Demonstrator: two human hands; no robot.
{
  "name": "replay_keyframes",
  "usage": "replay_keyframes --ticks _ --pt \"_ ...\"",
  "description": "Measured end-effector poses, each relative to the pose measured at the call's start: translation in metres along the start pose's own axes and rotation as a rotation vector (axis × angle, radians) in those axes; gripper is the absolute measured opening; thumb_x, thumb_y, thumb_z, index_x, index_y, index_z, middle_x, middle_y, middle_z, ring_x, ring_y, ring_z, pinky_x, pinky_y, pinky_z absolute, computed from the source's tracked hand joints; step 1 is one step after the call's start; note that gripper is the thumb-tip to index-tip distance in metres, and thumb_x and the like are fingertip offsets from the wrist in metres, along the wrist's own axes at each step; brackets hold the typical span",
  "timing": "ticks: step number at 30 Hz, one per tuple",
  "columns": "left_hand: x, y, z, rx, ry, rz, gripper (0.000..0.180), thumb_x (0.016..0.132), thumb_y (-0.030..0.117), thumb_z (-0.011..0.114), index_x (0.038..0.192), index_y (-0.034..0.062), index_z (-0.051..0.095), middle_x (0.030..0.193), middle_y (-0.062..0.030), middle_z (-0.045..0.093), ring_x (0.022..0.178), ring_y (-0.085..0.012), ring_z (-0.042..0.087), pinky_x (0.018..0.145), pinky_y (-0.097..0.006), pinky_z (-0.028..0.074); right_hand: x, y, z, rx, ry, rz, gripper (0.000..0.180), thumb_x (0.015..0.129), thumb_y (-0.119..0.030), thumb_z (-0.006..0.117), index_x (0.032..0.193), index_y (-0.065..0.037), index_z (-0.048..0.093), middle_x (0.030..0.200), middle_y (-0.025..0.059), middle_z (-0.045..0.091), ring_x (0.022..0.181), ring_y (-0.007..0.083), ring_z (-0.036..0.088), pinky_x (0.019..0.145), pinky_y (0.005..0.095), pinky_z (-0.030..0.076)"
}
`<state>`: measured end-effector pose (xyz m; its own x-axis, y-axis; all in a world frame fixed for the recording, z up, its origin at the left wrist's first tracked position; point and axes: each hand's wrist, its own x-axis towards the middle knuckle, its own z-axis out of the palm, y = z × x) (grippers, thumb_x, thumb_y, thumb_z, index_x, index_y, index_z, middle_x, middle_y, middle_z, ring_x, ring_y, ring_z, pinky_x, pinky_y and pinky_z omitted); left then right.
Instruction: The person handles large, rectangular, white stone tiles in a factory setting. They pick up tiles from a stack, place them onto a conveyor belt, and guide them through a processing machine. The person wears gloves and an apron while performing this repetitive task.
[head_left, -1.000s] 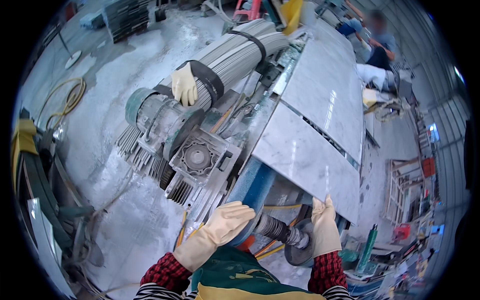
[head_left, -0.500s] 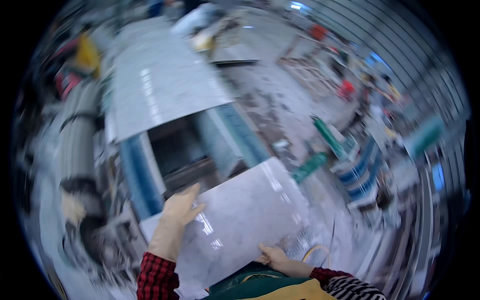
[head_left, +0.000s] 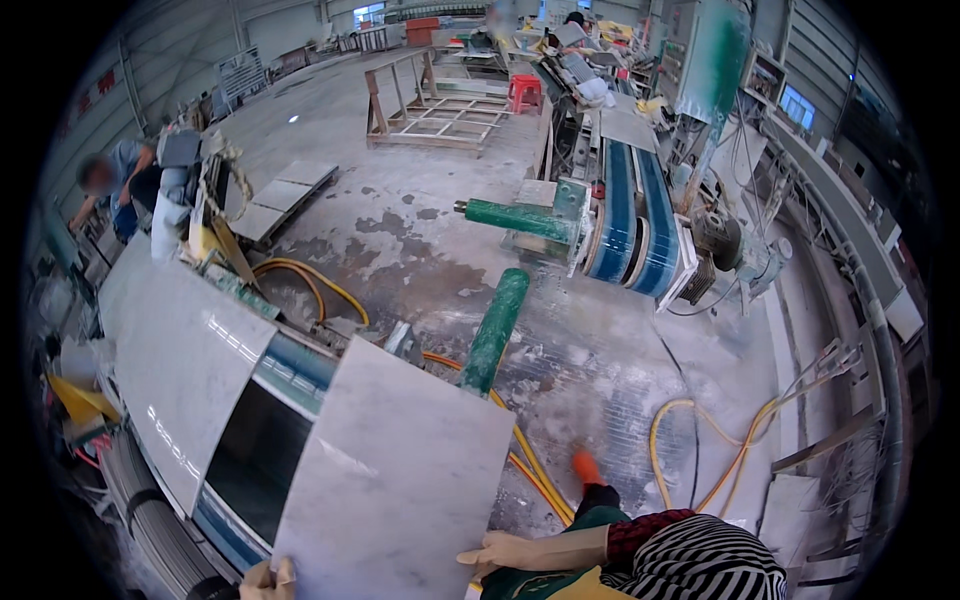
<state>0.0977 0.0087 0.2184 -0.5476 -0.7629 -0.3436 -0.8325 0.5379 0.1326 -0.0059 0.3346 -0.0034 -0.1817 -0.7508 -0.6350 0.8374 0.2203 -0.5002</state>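
Observation:
A pale grey-white marble slab (head_left: 400, 470) stretches in front of me, tilted, its far corner out over the floor beside the blue belt conveyor (head_left: 300, 370). My left hand (head_left: 268, 582), in a cream glove, is closed on the slab's left near edge; only part of it shows at the rim. My right hand (head_left: 505, 552), gloved too, grips the slab's right edge, its fingers partly under it. A second, larger marble slab (head_left: 180, 340) lies on the conveyor to the left, with a dark gap between the two slabs.
Another blue-belted conveyor (head_left: 620, 220) stands at the right, with a green cylinder (head_left: 520, 220) beside it. A green post (head_left: 495, 335) rises past the slab. Yellow hoses (head_left: 535, 465) cross the wet floor. A wooden frame (head_left: 440, 110), red stool (head_left: 524, 93) and a person (head_left: 125, 180) are farther off.
My view has swung right, bringing the second conveyor into full sight. The slab I hold has turned and swung away from the belt toward the right; both hands keep hold.

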Motion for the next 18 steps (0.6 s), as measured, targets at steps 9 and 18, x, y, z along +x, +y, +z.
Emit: replay_keyframes --ticks 9,18 --pt "0.005 0.244 0.092 -0.862 0.608 0.392 0.038 0.105 0.031 0.065 0.092 -0.0035 0.073 0.070 0.0060 0.058 0.064 -0.0066 0.045 0.057 -0.029 0.036 -0.078 -0.216 -0.193 -0.218 0.170 -0.686 0.046 0.099 -0.025 0.076 0.132 0.004 0.064 0.125 0.0121 0.072 0.111 0.0226 0.069 0.099 0.0359 0.054" --pt "-0.005 0.560 0.243 -1.029 -0.208 0.344 0.039 0.105 0.035 0.062 0.120 0.0006 0.074 0.104 -0.0091 0.073 0.092 -0.0169 0.060 0.086 -0.034 0.048 -0.274 -0.342 -0.431 0.325 0.431 -0.892 0.040 0.097 -0.017 0.071 0.132 0.001 0.068 0.129 0.0218 0.072 0.123 0.0354 0.069 0.109 0.0436 0.053"
